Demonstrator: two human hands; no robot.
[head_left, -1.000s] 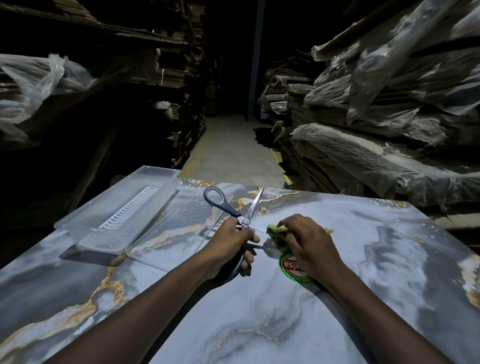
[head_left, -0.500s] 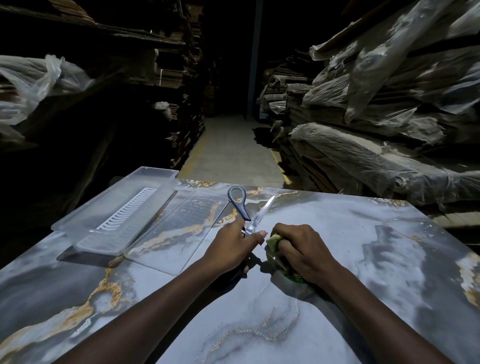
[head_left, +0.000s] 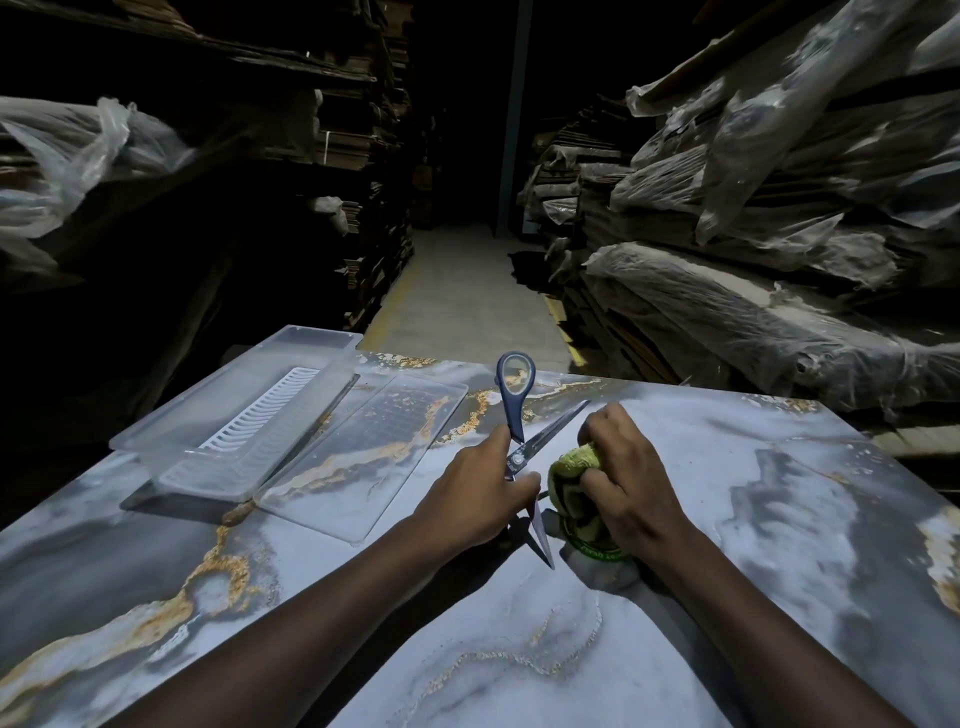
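A: Which way do the scissors (head_left: 519, 457) point?

B: They are spread wide into an X, so there are two long lines. One blade runs away from the person and to the right, with its tip just beyond the knuckles of the right hand (head_left: 628, 483). The other runs back toward the person, and its tip is low over the table (head_left: 779, 519) — whether it touches, I cannot tell. One blue loop stands out beyond the left hand (head_left: 478, 493). The second loop is hidden under that hand.

A: How many of each thing?

B: One pair of scissors, one yellow-green cloth (head_left: 574, 465), one green-rimmed disc (head_left: 602, 553), and two hands. Left of the left hand sits one clear tray (head_left: 208, 431) with one white slotted insert (head_left: 265, 410). One clear sheet (head_left: 374, 457) lies flat between the tray and the hand.

A: And the hands?

B: The left hand grasps the scissors at the pivot, fingers curled round them. The right hand, just right of the blades, is clenched round the bunched cloth and holds it down on the disc — only the disc's near edge shows, below the hand. The cloth sits in the open angle between the two blades, close beside the pivot.
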